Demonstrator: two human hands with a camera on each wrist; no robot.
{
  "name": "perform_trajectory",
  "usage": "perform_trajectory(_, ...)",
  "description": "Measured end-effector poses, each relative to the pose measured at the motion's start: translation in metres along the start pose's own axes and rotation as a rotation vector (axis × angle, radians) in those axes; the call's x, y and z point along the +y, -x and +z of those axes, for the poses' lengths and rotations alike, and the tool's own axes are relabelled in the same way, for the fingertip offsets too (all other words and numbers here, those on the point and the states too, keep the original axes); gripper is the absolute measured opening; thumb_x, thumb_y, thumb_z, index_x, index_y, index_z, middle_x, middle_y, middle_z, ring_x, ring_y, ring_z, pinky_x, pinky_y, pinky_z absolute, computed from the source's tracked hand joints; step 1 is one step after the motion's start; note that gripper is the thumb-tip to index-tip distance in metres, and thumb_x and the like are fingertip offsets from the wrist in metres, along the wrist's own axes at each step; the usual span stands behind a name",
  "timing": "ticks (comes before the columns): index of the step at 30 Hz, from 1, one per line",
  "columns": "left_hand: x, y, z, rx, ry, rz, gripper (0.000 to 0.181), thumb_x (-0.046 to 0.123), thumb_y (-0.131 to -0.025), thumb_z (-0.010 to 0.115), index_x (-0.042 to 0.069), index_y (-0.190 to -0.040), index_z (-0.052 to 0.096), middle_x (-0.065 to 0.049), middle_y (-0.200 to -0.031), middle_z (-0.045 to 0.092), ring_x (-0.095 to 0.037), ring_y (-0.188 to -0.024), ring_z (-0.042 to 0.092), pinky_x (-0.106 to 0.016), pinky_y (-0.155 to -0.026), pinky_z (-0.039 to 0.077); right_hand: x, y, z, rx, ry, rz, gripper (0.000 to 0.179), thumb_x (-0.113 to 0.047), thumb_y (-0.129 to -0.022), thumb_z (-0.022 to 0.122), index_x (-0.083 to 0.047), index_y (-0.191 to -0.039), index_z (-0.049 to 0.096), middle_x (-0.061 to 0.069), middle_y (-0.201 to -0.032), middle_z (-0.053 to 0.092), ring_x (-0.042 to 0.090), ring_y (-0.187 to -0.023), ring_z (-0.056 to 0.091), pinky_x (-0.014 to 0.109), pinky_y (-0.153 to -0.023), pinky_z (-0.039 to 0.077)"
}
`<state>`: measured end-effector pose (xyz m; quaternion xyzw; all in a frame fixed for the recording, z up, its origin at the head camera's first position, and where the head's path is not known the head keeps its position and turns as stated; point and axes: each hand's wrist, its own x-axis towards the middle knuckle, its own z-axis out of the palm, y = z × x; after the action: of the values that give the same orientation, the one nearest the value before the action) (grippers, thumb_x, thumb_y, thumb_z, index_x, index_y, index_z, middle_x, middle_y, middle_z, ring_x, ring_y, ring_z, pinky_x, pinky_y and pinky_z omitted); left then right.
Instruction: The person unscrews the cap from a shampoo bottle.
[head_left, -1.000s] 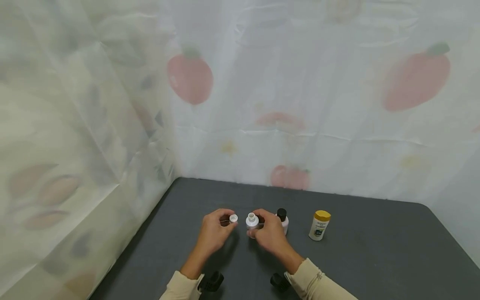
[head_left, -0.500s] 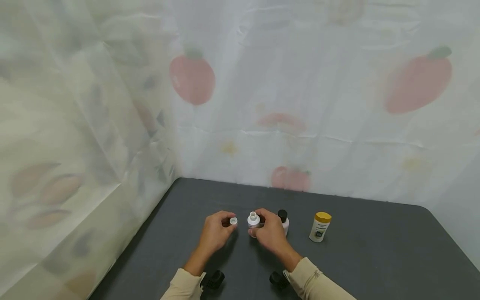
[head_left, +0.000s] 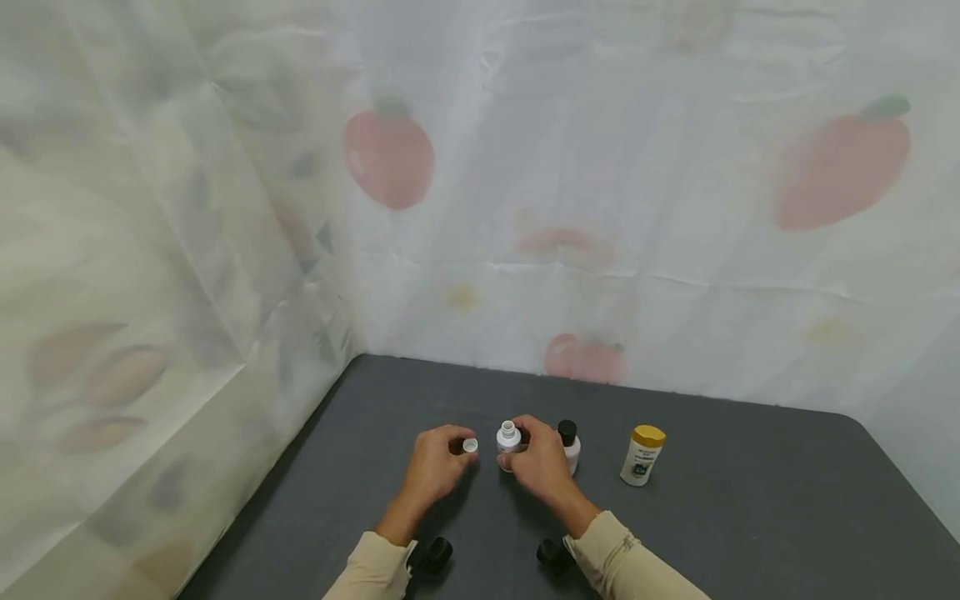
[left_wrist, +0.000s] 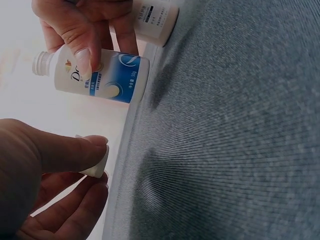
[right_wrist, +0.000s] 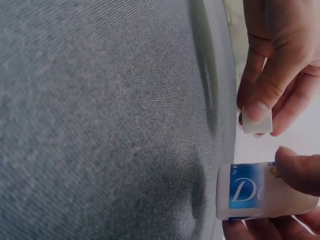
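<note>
My left hand (head_left: 435, 465) pinches a small white screw cap (head_left: 470, 445) between thumb and fingers, the cap's hollow side showing in the head view. A short gap to the right, my right hand (head_left: 546, 465) grips a small white Dove bottle (head_left: 508, 439) upright, with its threaded neck bare. The bottle's blue label (left_wrist: 122, 75) shows in the left wrist view, where its shadow lies apart from its base. In the right wrist view, the cap (right_wrist: 260, 122) sits close beside the bottle (right_wrist: 245, 192).
Just behind my right hand stands a pale bottle with a black cap (head_left: 567, 432), partly hidden. Farther right is a white bottle with a yellow lid (head_left: 641, 457). The dark grey table (head_left: 750, 500) is bordered by a fruit-print curtain (head_left: 465, 208) at the back and left.
Both hands keep their hold on the cap and the bottle. The cap has tilted slightly and come a little nearer; the whole head view has shifted slightly.
</note>
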<state>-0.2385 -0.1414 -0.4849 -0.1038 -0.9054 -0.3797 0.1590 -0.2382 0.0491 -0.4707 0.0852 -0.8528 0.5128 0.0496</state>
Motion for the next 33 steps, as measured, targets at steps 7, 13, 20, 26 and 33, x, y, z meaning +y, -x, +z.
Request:
perform_trajectory(7, -0.003, 0.002, 0.003, -0.001, -0.021, -0.002, 0.027, 0.003, -0.078, 0.089, 0.004, -0.104, 0.081, -0.006, -0.095, 0.08, -0.018, -0.082, 0.074, -0.029, -0.071, 0.059, 0.002, -0.002, 0.006, 0.009, 0.019, -0.016, 0.04, 0.004, -0.076, 0.086, -0.006, -0.112, 0.071, 0.013, -0.107, 0.076, 0.027, -0.095, 0.074, 0.045, -0.083, 0.06)
perform_trajectory(13, -0.003, 0.002, 0.003, 0.005, -0.032, 0.008, 0.028, 0.003, -0.078, 0.089, 0.004, -0.104, 0.081, -0.007, -0.095, 0.08, -0.02, -0.083, 0.074, -0.03, -0.071, 0.059, 0.003, -0.005, 0.009, 0.028, 0.049, -0.031, 0.04, 0.002, -0.074, 0.087, -0.006, -0.111, 0.071, 0.012, -0.104, 0.077, 0.026, -0.093, 0.073, 0.045, -0.082, 0.059)
perform_trajectory(20, -0.005, 0.001, 0.003, -0.008, -0.035, 0.001, 0.028, 0.004, -0.079, 0.089, 0.004, -0.105, 0.081, -0.007, -0.096, 0.08, -0.019, -0.082, 0.074, -0.03, -0.071, 0.059, 0.003, -0.007, 0.012, 0.036, 0.047, -0.041, 0.041, 0.004, -0.073, 0.087, -0.005, -0.11, 0.071, 0.012, -0.103, 0.076, 0.025, -0.092, 0.072, 0.044, -0.081, 0.059)
perform_trajectory(26, -0.007, 0.0, 0.004, -0.014, -0.043, -0.003, 0.028, 0.004, -0.079, 0.089, 0.004, -0.106, 0.081, -0.008, -0.097, 0.08, -0.02, -0.084, 0.074, -0.032, -0.072, 0.06, 0.002, -0.009, 0.014, 0.044, 0.062, -0.026, 0.04, 0.003, -0.074, 0.087, -0.005, -0.11, 0.071, 0.012, -0.103, 0.077, 0.025, -0.091, 0.072, 0.046, -0.082, 0.059)
perform_trajectory(33, -0.009, -0.003, 0.005, -0.002, -0.05, 0.006, 0.028, 0.004, -0.078, 0.089, 0.005, -0.105, 0.081, -0.008, -0.098, 0.08, -0.022, -0.086, 0.075, -0.036, -0.074, 0.061, 0.002, -0.014, 0.018, 0.045, 0.078, -0.012, 0.039, 0.002, -0.075, 0.086, -0.006, -0.111, 0.071, 0.011, -0.104, 0.077, 0.026, -0.094, 0.072, 0.047, -0.084, 0.059)
